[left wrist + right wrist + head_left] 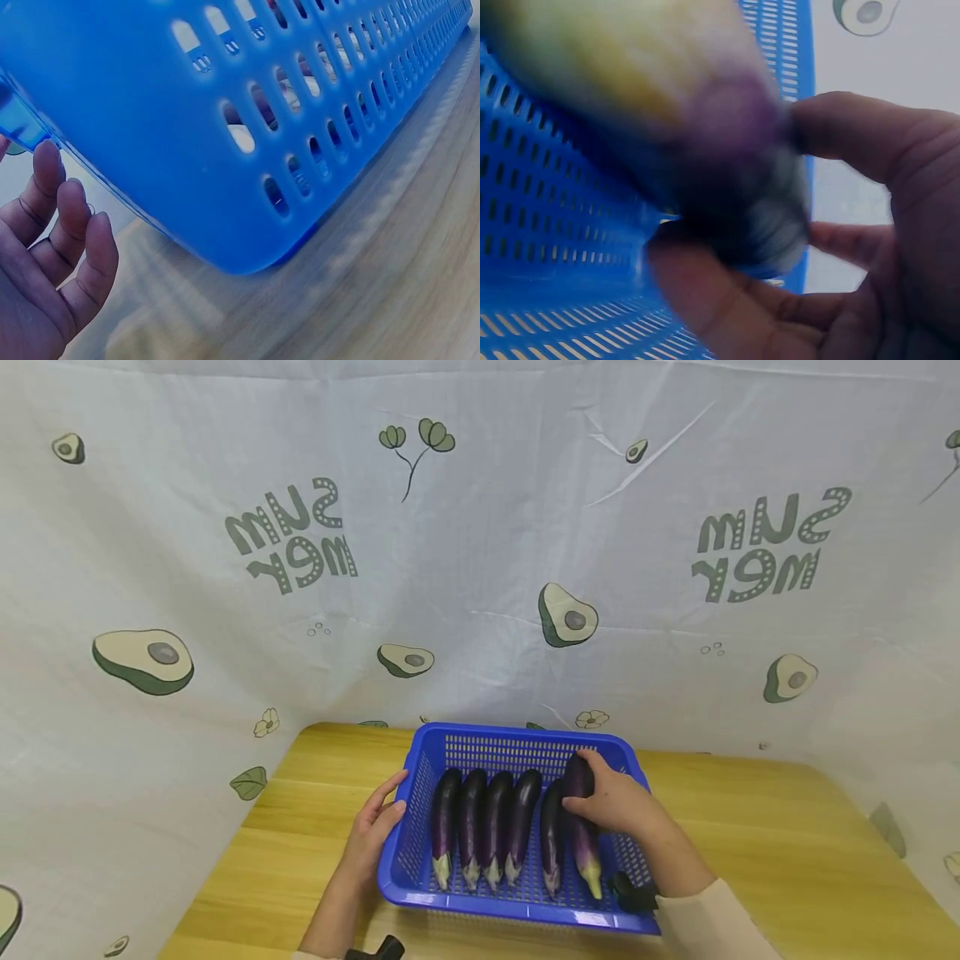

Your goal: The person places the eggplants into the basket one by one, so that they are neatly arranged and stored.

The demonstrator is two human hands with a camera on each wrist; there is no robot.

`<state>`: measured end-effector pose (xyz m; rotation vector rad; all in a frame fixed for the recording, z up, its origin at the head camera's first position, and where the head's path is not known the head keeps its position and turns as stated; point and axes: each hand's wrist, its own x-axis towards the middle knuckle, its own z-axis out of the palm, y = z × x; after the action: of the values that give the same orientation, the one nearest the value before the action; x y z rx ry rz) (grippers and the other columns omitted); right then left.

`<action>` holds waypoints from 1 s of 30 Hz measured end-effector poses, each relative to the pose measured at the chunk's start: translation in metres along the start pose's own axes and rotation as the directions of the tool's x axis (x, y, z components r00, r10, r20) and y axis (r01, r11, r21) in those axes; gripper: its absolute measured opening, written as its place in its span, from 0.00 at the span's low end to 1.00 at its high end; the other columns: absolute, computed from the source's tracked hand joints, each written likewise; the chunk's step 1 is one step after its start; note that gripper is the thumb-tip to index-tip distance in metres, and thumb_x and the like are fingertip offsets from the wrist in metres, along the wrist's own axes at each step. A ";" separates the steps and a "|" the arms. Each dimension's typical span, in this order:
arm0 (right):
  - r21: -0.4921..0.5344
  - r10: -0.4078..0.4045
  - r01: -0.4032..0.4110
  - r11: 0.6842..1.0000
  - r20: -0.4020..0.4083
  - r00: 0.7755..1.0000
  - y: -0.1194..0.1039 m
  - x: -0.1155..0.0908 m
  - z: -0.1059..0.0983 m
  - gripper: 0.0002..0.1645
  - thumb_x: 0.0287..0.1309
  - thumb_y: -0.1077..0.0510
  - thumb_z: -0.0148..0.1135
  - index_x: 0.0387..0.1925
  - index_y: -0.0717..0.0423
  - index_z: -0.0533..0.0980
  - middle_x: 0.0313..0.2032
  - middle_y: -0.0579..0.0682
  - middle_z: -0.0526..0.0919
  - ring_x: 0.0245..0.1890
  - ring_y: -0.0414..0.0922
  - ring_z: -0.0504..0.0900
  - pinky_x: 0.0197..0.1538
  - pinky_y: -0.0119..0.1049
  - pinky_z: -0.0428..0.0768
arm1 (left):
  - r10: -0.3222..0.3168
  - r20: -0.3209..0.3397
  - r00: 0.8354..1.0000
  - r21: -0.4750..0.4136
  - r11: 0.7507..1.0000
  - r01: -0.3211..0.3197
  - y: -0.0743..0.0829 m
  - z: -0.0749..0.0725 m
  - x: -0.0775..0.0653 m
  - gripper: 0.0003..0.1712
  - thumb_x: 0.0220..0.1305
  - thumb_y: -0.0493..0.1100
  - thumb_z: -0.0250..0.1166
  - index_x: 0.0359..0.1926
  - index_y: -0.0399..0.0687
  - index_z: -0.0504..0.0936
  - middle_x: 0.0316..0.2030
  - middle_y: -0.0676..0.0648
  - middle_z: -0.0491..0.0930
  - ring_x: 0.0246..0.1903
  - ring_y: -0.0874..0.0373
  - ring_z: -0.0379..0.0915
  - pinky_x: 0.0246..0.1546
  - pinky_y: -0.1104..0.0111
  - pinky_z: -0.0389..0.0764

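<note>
A blue plastic basket (pixel 517 913) holds several dark purple eggplants lying lengthwise. My right hand (pixel 618 797) grips the rightmost eggplant (pixel 585 852) around its upper part, thumb on one side and fingers on the other; its pale stem end points toward me. Blurred and close, that eggplant (pixel 727 127) fills much of the right wrist view. Just left of it lies another eggplant (pixel 552 843). At the basket's left side, my left hand (pixel 367 835) rests its fingertips at the rim. The left wrist view shows its loosely bent fingers (pixel 97 262) beside the slotted wall.
A row of several eggplants (pixel 483 827) lies in the basket's left half, stem ends toward me. The basket stands on a wood-grain table (pixel 742 827). Behind it hangs a pale curtain (pixel 480 552) printed with avocados and lettering.
</note>
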<state>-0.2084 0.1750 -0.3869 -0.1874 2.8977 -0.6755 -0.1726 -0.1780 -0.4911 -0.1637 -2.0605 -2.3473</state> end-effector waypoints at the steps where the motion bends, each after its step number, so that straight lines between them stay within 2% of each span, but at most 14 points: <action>1: -0.008 0.000 0.001 1.000 0.005 1.000 0.001 0.000 0.001 0.55 0.57 0.45 0.71 0.75 0.64 0.55 0.59 0.76 0.78 0.55 0.70 0.81 0.57 0.65 0.79 | -0.001 -0.001 1.000 -0.003 1.000 0.001 0.000 0.000 0.000 0.30 0.75 0.43 0.52 0.76 0.52 0.64 0.63 0.25 0.73 0.47 0.45 0.86 0.42 0.52 0.90; 5: -0.023 -0.009 0.010 1.000 0.030 1.000 0.001 0.001 0.004 0.56 0.55 0.46 0.72 0.73 0.68 0.55 0.57 0.77 0.78 0.55 0.70 0.81 0.59 0.65 0.78 | -0.004 -0.005 1.000 0.005 1.000 0.004 0.001 -0.001 0.000 0.30 0.75 0.43 0.52 0.76 0.51 0.64 0.63 0.25 0.73 0.48 0.43 0.85 0.42 0.51 0.90; 8: -0.013 -0.026 0.027 1.000 0.040 0.999 0.000 0.002 0.006 0.56 0.54 0.48 0.73 0.73 0.70 0.55 0.54 0.76 0.80 0.51 0.66 0.84 0.57 0.63 0.80 | -0.011 -0.018 1.000 0.018 1.000 0.011 0.000 -0.001 -0.001 0.30 0.75 0.43 0.52 0.76 0.52 0.64 0.63 0.25 0.73 0.49 0.41 0.85 0.41 0.51 0.90; 11: 0.044 -0.011 0.008 0.999 0.077 0.997 0.001 0.002 0.010 0.56 0.54 0.52 0.73 0.74 0.70 0.54 0.40 0.71 0.85 0.33 0.58 0.87 0.42 0.54 0.86 | -0.014 -0.024 1.000 0.027 1.000 0.015 0.001 -0.001 -0.003 0.30 0.75 0.44 0.52 0.76 0.53 0.65 0.64 0.25 0.73 0.49 0.38 0.84 0.41 0.51 0.90; 15: 0.123 0.026 -0.043 0.991 0.135 0.991 0.002 0.003 0.014 0.56 0.54 0.57 0.73 0.76 0.67 0.51 0.28 0.59 0.83 0.16 0.49 0.82 0.23 0.42 0.83 | -0.011 -0.027 1.000 0.026 1.000 0.012 0.001 -0.001 -0.004 0.30 0.75 0.44 0.52 0.76 0.52 0.65 0.63 0.25 0.73 0.50 0.36 0.84 0.40 0.51 0.90; 19: 0.129 0.030 -0.049 0.990 0.144 0.989 0.004 0.003 0.014 0.55 0.54 0.58 0.73 0.76 0.65 0.52 0.28 0.59 0.83 0.16 0.49 0.81 0.22 0.41 0.83 | -0.010 -0.025 1.000 0.019 1.000 0.010 0.001 0.000 -0.004 0.30 0.75 0.43 0.52 0.76 0.51 0.64 0.63 0.25 0.73 0.49 0.37 0.84 0.40 0.51 0.90; 23: 0.116 0.021 -0.037 0.993 0.133 0.991 0.005 0.002 0.013 0.53 0.54 0.57 0.73 0.76 0.61 0.55 0.22 0.57 0.82 0.14 0.48 0.79 0.20 0.39 0.80 | -0.014 -0.020 1.000 0.008 1.000 0.014 0.001 0.000 -0.003 0.31 0.75 0.43 0.52 0.76 0.51 0.64 0.63 0.25 0.73 0.49 0.37 0.84 0.41 0.51 0.90; 25: 0.102 0.013 -0.025 0.994 0.119 0.993 0.004 0.002 0.012 0.52 0.54 0.56 0.73 0.75 0.59 0.57 0.23 0.58 0.83 0.13 0.48 0.78 0.19 0.38 0.79 | -0.021 -0.024 1.000 0.005 1.000 0.021 0.001 0.000 -0.003 0.31 0.74 0.43 0.52 0.76 0.52 0.64 0.64 0.25 0.73 0.49 0.38 0.84 0.41 0.51 0.90; 30: 0.046 -0.008 0.004 0.999 0.078 0.997 0.002 0.001 0.009 0.49 0.54 0.52 0.73 0.74 0.57 0.62 0.40 0.66 0.85 0.17 0.48 0.80 0.24 0.41 0.82 | -0.015 -0.031 0.999 0.006 1.000 0.015 0.001 -0.001 -0.005 0.30 0.75 0.43 0.52 0.76 0.52 0.65 0.64 0.25 0.73 0.48 0.41 0.85 0.41 0.51 0.90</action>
<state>-0.2083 0.1727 -0.3959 -0.2120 2.8055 -0.7185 -0.1672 -0.1794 -0.4904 -0.1108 -2.0622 -2.3363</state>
